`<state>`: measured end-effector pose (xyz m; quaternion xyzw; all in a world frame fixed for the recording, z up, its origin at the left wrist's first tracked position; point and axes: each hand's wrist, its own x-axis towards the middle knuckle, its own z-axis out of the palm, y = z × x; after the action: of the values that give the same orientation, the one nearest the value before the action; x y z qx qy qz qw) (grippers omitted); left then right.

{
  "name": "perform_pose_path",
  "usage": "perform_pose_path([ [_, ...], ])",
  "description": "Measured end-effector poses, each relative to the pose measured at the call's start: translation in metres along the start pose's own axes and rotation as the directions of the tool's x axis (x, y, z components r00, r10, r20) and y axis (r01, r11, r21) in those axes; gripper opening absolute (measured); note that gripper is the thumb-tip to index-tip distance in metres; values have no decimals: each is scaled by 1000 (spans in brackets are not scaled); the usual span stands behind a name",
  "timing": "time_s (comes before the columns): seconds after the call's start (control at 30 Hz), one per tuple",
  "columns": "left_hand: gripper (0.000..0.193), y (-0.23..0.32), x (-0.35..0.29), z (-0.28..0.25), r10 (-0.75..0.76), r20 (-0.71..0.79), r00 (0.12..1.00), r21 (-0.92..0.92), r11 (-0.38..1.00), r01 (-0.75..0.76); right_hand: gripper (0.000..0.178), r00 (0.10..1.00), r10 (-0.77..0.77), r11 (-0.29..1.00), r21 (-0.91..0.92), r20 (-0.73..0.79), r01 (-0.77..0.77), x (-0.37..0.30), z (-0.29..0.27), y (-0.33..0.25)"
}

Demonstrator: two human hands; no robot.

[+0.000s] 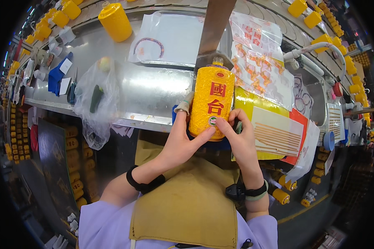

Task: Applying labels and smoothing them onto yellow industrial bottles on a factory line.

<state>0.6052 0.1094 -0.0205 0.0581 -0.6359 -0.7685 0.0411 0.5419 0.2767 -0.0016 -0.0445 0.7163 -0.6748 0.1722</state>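
Note:
A yellow bottle [211,89] with a rough surface, red characters and a narrow neck stands nearly upright in the middle, close in front of me. My left hand [179,139] grips its lower left side, the thumb across the front near the base; a pale cover wraps one finger. On the other side, my right hand [241,135] holds the lower right edge. Both thumbs meet at a small round green-and-white sticker [212,120] low on the front. The fingers behind the bottle are hidden.
Right of the bottle lie printed decal sheets [262,66] and a white sheet with brown strips [277,135]. A clear plastic bag [97,99] hangs over the left bench edge. A metal post [214,29] rises behind the bottle. Another yellow bottle [114,23] stands at back left; a curved faucet [316,47] is right.

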Motion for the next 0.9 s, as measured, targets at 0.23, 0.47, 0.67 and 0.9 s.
perform_pose_path([
  [0.23,101,-1,-2,-1,39,15,999,38,998,-39,31,999,35,999,3,18,-35,1,-2,-1],
  [0.47,103,-2,-2,0,45,8,999,54,997,-46,31,997,70,995,66,29,-72,2,-3,-2],
  [0.67,102,-3,-2,0,39,14,999,96,995,-40,31,1000,19,999,35,20,-20,2,-2,0],
  [0.9,102,-2,-2,0,13,25,1000,57,998,-15,32,999,44,998,41,17,-45,1,-1,-3],
])
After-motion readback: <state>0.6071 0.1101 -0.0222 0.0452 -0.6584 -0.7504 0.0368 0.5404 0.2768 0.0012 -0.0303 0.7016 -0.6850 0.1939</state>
